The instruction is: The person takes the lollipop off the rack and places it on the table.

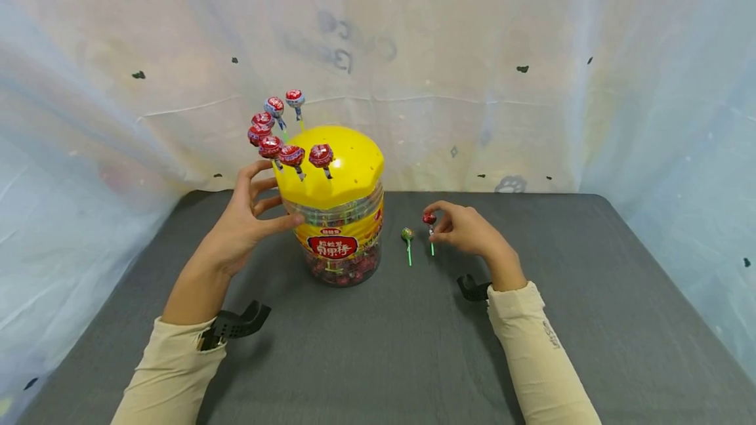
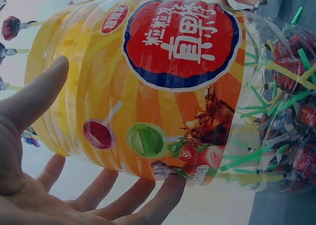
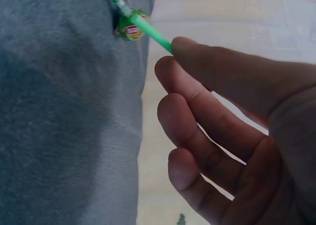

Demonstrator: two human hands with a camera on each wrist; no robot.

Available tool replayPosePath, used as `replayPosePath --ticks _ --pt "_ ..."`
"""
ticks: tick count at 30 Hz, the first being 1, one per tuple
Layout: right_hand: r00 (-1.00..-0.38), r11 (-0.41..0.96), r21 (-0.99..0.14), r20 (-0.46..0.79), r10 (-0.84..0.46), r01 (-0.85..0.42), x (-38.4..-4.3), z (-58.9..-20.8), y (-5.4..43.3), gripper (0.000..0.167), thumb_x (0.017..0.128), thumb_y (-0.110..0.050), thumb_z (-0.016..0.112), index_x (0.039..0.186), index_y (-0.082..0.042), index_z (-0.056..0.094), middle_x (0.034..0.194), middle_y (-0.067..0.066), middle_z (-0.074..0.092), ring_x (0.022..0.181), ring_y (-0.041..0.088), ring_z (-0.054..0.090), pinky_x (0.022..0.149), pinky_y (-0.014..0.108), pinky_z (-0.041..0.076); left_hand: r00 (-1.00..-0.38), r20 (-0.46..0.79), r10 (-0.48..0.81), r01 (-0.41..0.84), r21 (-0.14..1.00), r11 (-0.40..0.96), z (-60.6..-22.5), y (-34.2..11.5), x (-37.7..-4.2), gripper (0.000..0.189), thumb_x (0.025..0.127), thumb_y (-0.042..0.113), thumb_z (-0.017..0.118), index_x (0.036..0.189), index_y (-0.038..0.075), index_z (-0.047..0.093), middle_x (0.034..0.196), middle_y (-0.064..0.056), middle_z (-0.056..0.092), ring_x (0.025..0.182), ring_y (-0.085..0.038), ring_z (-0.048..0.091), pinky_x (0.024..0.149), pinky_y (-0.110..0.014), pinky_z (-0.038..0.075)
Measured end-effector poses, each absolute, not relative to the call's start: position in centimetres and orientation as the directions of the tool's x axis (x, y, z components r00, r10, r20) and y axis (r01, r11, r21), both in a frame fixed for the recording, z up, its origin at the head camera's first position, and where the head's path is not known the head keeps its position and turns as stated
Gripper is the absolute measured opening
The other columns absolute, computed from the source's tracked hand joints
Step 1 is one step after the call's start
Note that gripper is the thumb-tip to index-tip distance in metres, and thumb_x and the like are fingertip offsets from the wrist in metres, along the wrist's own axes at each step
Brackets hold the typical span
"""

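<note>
A clear plastic candy jar [image 1: 333,248] with a yellow-orange label and a yellow lid [image 1: 348,162] stands upright on the table. My left hand [image 1: 236,222] holds its left side, thumb across the front and fingers spread behind. Several red-wrapped lollipops [image 1: 321,156] stick up from the lid's left and front edge. Right of the jar, my right hand [image 1: 469,231] pinches a lollipop [image 1: 429,218] with a red wrapper and green stick, thumb against index finger. Just left of it lies a lollipop [image 1: 408,234] with a green wrapper; the right wrist view shows it behind the pinched stick.
Inside the jar's bottom lie more wrapped lollipops [image 2: 289,69] with green and yellow sticks. The dark grey table [image 1: 378,359] reaches back to a pale hanging sheet [image 1: 443,51]. Each forearm wears a black wrist mount [image 1: 239,320].
</note>
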State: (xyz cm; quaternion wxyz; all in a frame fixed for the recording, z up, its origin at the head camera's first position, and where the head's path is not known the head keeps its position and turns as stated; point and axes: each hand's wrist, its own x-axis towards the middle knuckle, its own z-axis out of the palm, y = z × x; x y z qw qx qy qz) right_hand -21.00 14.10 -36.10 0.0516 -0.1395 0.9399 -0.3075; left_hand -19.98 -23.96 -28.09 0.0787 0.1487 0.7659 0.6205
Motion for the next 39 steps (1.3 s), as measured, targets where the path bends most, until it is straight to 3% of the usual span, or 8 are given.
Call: replayPosePath --ticks 23,39 --pt "-0.945 0.797 -0.575 -0.12 -0.304 -0.183 -21.9 -38.2 13.6 0.047 0.089 -0.016 0.076 0.132 -0.01 0.058 0.093 0.003 0.074 0.08 0.013 0.064 0.071 0.031 0.05 -0.941 0.067 0.332 0.133 0.975 0.178 -28.0 -24.0 -19.9 0.092 0.091 0.011 0.072 0.152 0.036 0.008 0.158 -0.012 0.019 0.142 -0.039 0.031 0.111 -0.061 0.031" --pt "-0.933 0.789 -0.585 -0.145 -0.329 -0.188 -22.1 -38.7 13.8 0.051 0.091 -0.018 0.073 0.137 -0.006 0.055 0.092 0.004 0.072 0.073 0.012 0.056 0.069 0.029 0.045 -0.943 0.069 0.326 0.138 0.971 0.194 -28.0 -23.9 -19.9 0.093 0.091 0.011 0.073 0.152 0.035 0.008 0.159 -0.013 0.019 0.141 -0.04 0.031 0.111 -0.064 0.031"
